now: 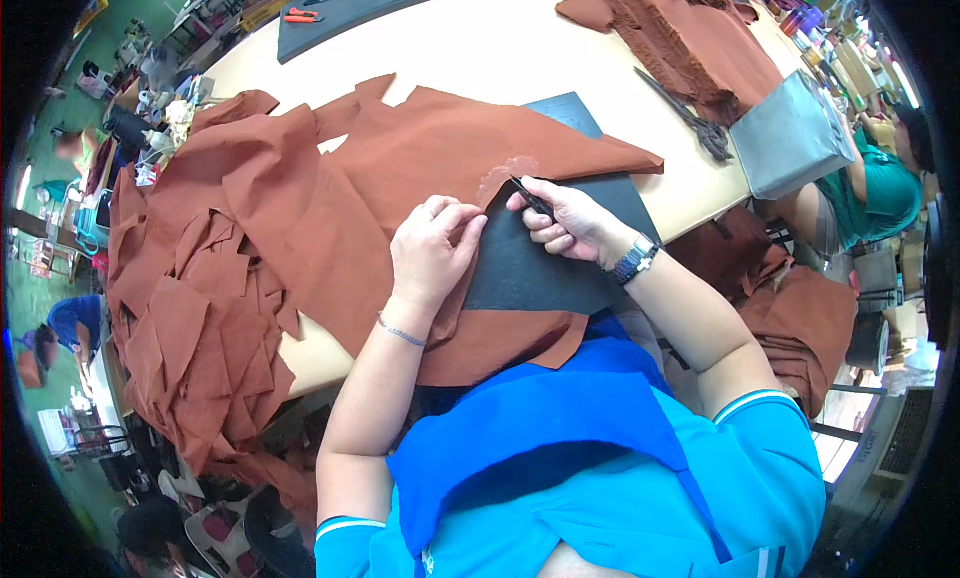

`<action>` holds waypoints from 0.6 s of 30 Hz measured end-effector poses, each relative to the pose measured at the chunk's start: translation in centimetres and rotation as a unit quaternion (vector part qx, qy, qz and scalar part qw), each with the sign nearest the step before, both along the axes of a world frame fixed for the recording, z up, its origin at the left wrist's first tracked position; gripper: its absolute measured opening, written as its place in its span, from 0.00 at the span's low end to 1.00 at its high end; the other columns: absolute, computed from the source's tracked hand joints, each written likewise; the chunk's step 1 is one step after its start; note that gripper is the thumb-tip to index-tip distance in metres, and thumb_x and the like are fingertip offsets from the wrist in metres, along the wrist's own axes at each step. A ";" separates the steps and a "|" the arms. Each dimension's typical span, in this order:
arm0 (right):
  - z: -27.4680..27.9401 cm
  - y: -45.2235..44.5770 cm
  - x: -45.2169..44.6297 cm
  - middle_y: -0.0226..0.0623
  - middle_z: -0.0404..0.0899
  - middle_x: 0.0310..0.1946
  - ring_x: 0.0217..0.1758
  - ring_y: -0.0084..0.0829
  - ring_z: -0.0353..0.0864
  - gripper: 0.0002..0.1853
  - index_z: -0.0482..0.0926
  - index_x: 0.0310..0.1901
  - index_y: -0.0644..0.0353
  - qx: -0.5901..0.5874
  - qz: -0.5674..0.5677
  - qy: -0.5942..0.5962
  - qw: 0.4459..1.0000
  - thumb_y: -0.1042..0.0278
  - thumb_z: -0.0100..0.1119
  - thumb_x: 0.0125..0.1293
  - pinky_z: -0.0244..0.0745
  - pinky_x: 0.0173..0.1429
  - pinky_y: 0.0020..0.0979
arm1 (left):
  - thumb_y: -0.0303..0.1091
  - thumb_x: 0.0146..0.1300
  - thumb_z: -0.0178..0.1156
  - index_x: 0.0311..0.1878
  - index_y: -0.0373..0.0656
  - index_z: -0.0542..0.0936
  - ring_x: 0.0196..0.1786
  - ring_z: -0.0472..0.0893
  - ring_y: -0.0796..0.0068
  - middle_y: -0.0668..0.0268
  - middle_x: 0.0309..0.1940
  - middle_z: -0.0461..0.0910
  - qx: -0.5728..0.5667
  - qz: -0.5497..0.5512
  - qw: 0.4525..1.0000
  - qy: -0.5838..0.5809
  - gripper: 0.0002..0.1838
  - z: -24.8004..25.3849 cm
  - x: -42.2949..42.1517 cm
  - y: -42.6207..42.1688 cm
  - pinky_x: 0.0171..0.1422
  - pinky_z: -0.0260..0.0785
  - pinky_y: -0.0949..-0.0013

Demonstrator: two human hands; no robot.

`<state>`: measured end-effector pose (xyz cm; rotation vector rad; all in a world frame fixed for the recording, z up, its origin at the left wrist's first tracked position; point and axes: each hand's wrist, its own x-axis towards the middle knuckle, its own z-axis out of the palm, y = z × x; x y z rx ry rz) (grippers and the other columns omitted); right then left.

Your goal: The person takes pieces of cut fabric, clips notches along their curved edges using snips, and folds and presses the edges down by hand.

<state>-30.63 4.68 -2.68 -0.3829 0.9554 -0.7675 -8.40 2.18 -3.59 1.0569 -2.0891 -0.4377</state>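
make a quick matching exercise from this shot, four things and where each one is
Things
1. black tool
2. watch
3. bracelet
4. shears

Places
A. on the left wrist
B. beside the grey box
C. in the right hand
D. on the right wrist

Pairs: 1-C, 2-D, 3-A, 4-B

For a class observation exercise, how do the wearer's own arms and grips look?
The turquoise sleeves are short with white edging. The left forearm bears a thin bracelet; the right forearm, a dark-and-silver watch. Left grip and right grip are gloveless.
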 end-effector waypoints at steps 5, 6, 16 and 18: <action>-0.7 0.5 0.0 0.18 0.58 0.20 0.15 0.10 0.50 0.21 0.72 0.45 0.55 -0.030 0.001 0.022 0.999 0.44 0.43 0.79 0.44 0.14 0.15 | 0.34 0.59 0.70 0.36 0.46 0.86 0.40 0.84 0.66 0.67 0.35 0.82 -0.002 -0.004 1.000 0.003 0.05 -0.1 0.2 -0.1 0.44 0.77 0.65; -0.8 0.5 -0.2 0.18 0.58 0.19 0.15 0.10 0.50 0.21 0.72 0.45 0.55 -0.027 0.005 0.018 0.999 0.44 0.43 0.79 0.44 0.14 0.15 | 0.34 0.59 0.70 0.36 0.46 0.86 0.40 0.84 0.66 0.67 0.34 0.82 -0.005 -0.005 1.000 0.003 0.05 -0.1 0.2 -0.1 0.44 0.77 0.65; -0.5 0.2 -0.1 0.17 0.58 0.19 0.15 0.10 0.50 0.21 0.72 0.43 0.54 -0.030 0.009 0.008 0.999 0.44 0.43 0.79 0.44 0.15 0.15 | 0.34 0.59 0.70 0.36 0.46 0.86 0.40 0.83 0.66 0.67 0.34 0.82 -0.019 -0.008 1.000 -0.008 0.05 -0.2 0.1 -0.1 0.44 0.77 0.64; -0.9 0.3 -0.1 0.18 0.58 0.19 0.16 0.11 0.50 0.21 0.72 0.43 0.54 -0.051 0.007 0.018 0.998 0.44 0.43 0.79 0.44 0.15 0.15 | 0.34 0.59 0.70 0.36 0.46 0.86 0.40 0.83 0.66 0.67 0.34 0.82 -0.013 -0.004 1.000 -0.007 0.05 -0.3 0.1 -0.1 0.44 0.77 0.64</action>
